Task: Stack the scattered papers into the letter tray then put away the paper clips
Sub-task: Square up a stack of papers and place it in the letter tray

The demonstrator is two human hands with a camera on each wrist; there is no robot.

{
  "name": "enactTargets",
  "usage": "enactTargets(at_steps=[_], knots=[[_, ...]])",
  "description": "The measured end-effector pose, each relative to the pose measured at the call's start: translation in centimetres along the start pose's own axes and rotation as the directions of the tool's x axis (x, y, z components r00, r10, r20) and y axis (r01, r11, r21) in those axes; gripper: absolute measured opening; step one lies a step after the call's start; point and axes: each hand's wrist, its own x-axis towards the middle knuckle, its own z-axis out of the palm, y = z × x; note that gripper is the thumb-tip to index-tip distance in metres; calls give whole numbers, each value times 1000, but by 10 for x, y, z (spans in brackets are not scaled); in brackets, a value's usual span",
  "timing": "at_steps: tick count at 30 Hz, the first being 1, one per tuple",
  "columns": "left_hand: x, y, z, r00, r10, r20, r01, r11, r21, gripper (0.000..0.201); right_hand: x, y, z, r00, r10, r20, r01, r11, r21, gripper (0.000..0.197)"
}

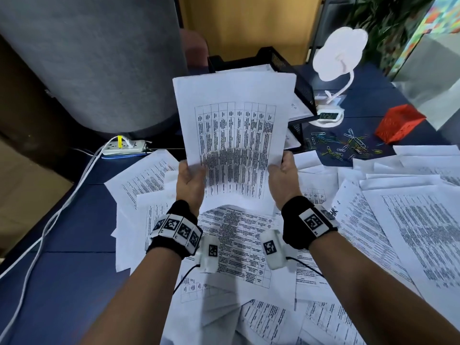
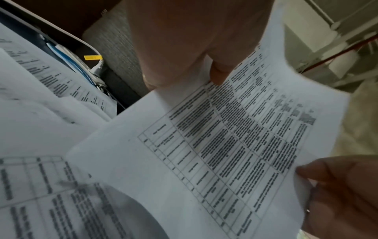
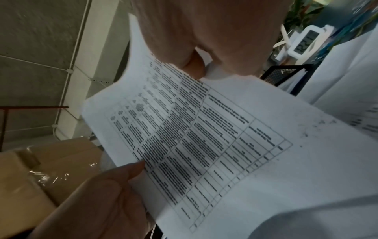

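Tabletop (image 1: 74,282), dark blue, carries nearly everything here, and loose printed papers (image 1: 410,232) cover most of its near and right side, overlapping one another at all angles. Behind the left of it rises a large grey cylinder (image 1: 94,58). At the far edge stands the black mesh letter tray (image 1: 302,85), with sheets already lying in it and their edges sticking out toward the right. Just in front of the tray, lifted clear of the tabletop, is a sheet of paper (image 1: 234,130) printed with a table of text, held nearly upright with its top edge overlapping the tray in the head view. The left hand (image 1: 189,180) pinches its lower left edge, thumb on the printed face; the right hand (image 1: 282,178) pinches the lower right edge in the same way, so both hands are clamped on the one sheet and apart from each other. Both wrists wear black bands with square-patterned markers. To the right of the tray stands a white cloud-shaped lamp (image 1: 338,53), its base showing a small clock display. A red mesh box (image 1: 398,123) lies tipped on the tabletop near it. A white power strip (image 1: 124,146) sits at the left edge, with cables trailing off. Between lamp and box, coloured paper clips (image 1: 346,145) lie scattered on bare tabletop.
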Motion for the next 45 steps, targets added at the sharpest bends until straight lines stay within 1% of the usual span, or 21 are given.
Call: enactTargets(at_steps=[1, 2, 5, 7, 8, 10, 12, 14, 16, 19, 23, 25, 28, 30, 33, 36, 38, 41, 42, 44, 45], knots=[[0, 2, 0, 999, 44, -13, -43, 999, 20, 33, 1, 0, 0, 1000, -3, 0, 3, 1000, -2, 22], [3, 2, -1, 997, 71, -32, -69, 997, 42, 29, 2, 1, 1, 1000, 3, 11, -3, 1000, -11, 23], [8, 0, -3, 998, 24, -52, -22, 999, 43, 54, 3, 5, 0, 996, 44, 76, -39, 998, -58, 31], [11, -5, -5, 1000, -22, -22, 24, 998, 56, 60, 3, 11, -1, 996, 43, 82, -33, 992, -120, 33], [13, -7, -5, 1000, -12, -12, 13, 995, 95, 56, 4, 15, -1, 997, 33, 67, -23, 989, -144, 32], [15, -6, -6, 999, 17, -32, -12, 991, 131, 38, 7, 20, -1, 999, 15, 35, -10, 990, -140, 24], [19, -7, -8, 997, 10, -75, -1, 993, 122, 22, 11, 21, -1, 1000, 3, 27, 0, 992, -128, 17], [19, -8, -11, 995, -24, -96, 36, 991, 127, 6, 16, 24, -2, 999, -7, 40, 14, 984, -176, 15], [18, -16, -14, 994, -67, -84, 81, 981, 174, 8, 20, 27, -4, 998, 9, 62, 7, 967, -253, 18], [15, -35, -20, 984, -139, -112, 163, 954, 251, 9, 21, 33, -6, 991, 76, 113, -29, 927, -374, 24], [10, -62, -30, 957, -265, -118, 290, 881, 375, 22, 20, 47, -8, 959, 204, 196, -69, 840, -539, 36], [6, -68, -34, 938, -329, -108, 343, 837, 427, 20, 18, 55, -8, 940, 256, 225, -71, 793, -605, 42], [7, -71, -36, 925, -369, -89, 365, 799, 478, 24, 17, 65, -8, 930, 309, 199, -116, 761, -639, 36], [10, -69, -35, 929, -361, -82, 357, 811, 463, 29, 18, 68, -9, 924, 341, 173, -167, 768, -618, 33], [19, -65, -30, 940, -328, -91, 337, 861, 381, 29, 22, 66, -11, 920, 373, 125, -243, 790, -563, 31], [28, -56, -22, 956, -273, -102, 292, 885, 362, 22, 26, 64, -16, 899, 424, 108, -296, 770, -565, 27], [36, -49, -16, 963, -246, -110, 269, 908, 321, 14, 28, 65, -20, 864, 490, 113, -349, 745, -568, 24], [53, -45, -7, 965, -223, -139, 255, 922, 291, 6, 27, 65, -26, 785, 609, 113, -526, 752, -398, 11], [59, -44, -3, 967, -214, -139, 247, 920, 305, 5, 27, 65, -28, 772, 627, 104, -567, 754, -331, 9], [65, -41, 4, 972, -195, -132, 228, 918, 323, 8, 28, 67, -32, 777, 625, 78, -602, 773, -202, 9], [68, -39, 7, 973, -198, -119, 225, 930, 290, 11, 30, 69, -34, 787, 613, 64, -602, 787, -132, 10]])
